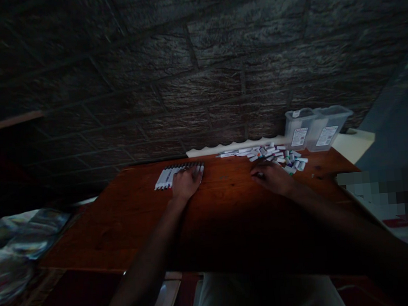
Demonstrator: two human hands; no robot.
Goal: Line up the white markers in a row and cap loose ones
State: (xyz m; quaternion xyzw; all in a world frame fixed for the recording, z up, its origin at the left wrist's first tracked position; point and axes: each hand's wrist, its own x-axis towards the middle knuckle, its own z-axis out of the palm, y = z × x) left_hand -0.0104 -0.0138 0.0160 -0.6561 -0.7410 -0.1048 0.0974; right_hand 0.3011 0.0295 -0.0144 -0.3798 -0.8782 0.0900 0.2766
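My left hand [186, 182] lies palm down on a neat row of white markers [166, 177] lined up side by side on the brown wooden table [131, 216], its fingers stretched flat over the right end of the row. My right hand [270, 175] rests on the table at the near edge of a loose heap of white markers and coloured caps [279, 155]. Its fingers are curled down near the heap; whether they hold a marker is too dark to tell.
Two clear plastic tubs with labels [312, 129] stand at the table's back right against a dark stone-pattern wall. A pale scalloped strip [211, 149] runs along the back edge. Shiny plastic packets [21, 233] lie off the table's left side.
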